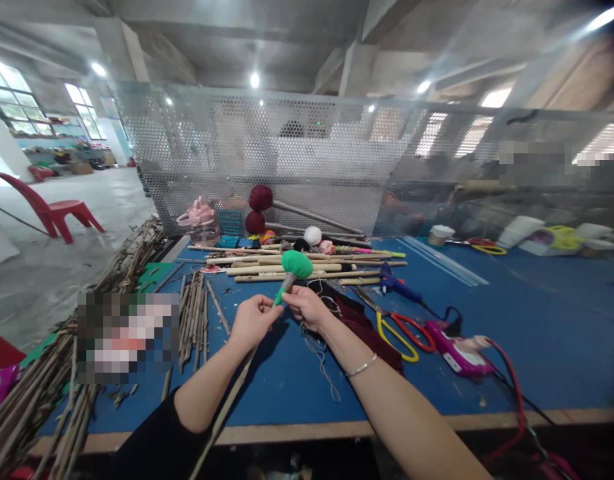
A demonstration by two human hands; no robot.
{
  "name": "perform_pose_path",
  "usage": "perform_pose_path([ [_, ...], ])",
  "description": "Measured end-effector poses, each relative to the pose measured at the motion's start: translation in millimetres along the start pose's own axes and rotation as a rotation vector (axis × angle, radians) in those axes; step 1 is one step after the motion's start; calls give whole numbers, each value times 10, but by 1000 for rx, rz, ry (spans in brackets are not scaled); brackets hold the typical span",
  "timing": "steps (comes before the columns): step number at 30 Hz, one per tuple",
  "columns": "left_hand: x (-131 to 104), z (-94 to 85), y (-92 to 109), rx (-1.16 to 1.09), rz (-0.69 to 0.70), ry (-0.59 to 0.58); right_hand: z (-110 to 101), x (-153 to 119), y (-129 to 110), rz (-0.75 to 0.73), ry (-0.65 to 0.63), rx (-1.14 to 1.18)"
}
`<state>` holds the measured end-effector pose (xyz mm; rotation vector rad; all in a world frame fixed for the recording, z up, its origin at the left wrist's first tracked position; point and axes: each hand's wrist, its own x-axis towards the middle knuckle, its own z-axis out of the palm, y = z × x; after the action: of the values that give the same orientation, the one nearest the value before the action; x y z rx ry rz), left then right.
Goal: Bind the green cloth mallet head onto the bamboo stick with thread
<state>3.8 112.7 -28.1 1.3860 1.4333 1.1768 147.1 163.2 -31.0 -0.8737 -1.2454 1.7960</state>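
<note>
A mallet with a round green cloth head (297,265) and a grey-wrapped neck is between my hands, over the middle of the table. Its long wooden handle (231,400) slants down past my left forearm toward the table's front edge. My left hand (255,319) is closed, pinching at the green cloth end below the neck. On the other side, my right hand (307,308) is closed with its fingers on the neck beside that cloth. The fingertips partly hide the joint. Dark cloth (357,317) and loose grey string (319,357) lie near my right wrist.
Yellow- and red-handled scissors (407,333), a blue glue gun (399,285) and a pink power strip (457,350) lie to the right. Two dark red mallets (261,199) and several sticks (287,270) lie behind. More sticks (193,313) lie left; a perforated metal screen (267,133) borders the back.
</note>
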Motion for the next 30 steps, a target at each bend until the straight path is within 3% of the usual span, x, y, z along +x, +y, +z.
perform_pose_path([
  [7, -22, 51, 76, -318, -120, -227, 20, -11, -59, -24, -91, 80],
  [12, -47, 51, 85, -375, -191, -352, 19, -1, -17, -69, -34, -12],
  [14, -55, 45, 65, -284, -190, -322, 26, 11, 18, -65, 3, -45],
  [18, -62, 36, 24, 16, 18, -43, 40, 34, 69, -23, 37, -64],
  [20, -57, 37, 23, 67, 48, 36, 38, 38, 70, -33, 25, -66],
  [25, -36, 52, 83, -172, -96, -24, 0, 15, 2, -86, -72, -23],
  [30, -16, 30, 122, -406, -134, -142, 1, -22, -63, -43, -81, -4],
])
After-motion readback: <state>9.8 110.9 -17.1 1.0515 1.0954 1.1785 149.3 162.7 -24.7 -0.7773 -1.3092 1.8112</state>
